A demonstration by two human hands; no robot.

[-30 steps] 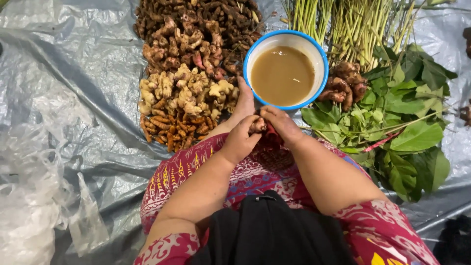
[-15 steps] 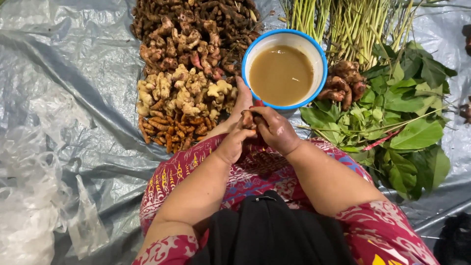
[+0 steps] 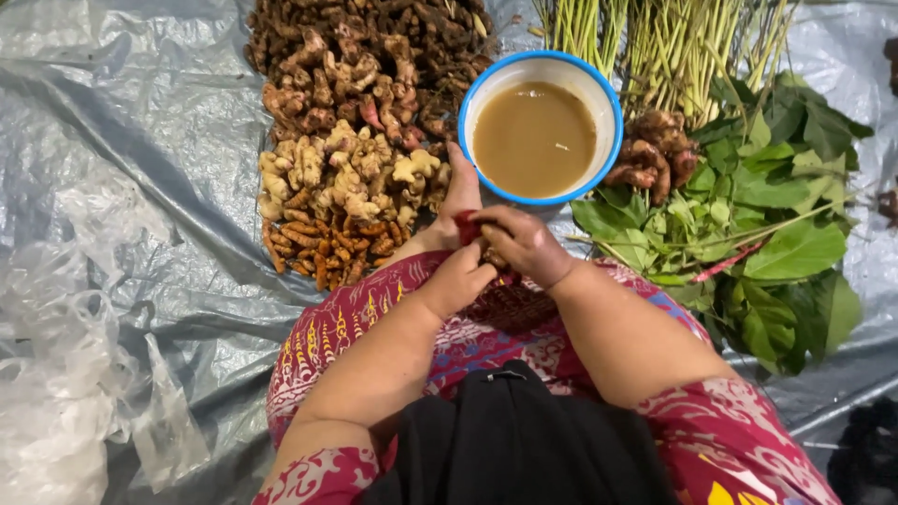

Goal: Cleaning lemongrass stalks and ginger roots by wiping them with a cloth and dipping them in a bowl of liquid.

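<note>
1. Left hand (image 3: 460,266) and right hand (image 3: 524,245) pressed close together over a lap in red patterned cloth (image 3: 374,313)
2. Fingers of both curled tight around a small dark red piece (image 3: 467,227), held just below the round white bowl with a blue rim (image 3: 608,98)
3. Brown muddy water inside that bowl
4. Heaps of knobbly brown, pale and orange roots (image 3: 346,159) left of the bowl, on a grey plastic sheet (image 3: 140,140)
5. Broad green leaves (image 3: 767,224) and long green stalks (image 3: 673,47) to the right, beside a few dark brown lumpy roots (image 3: 650,159)
</note>
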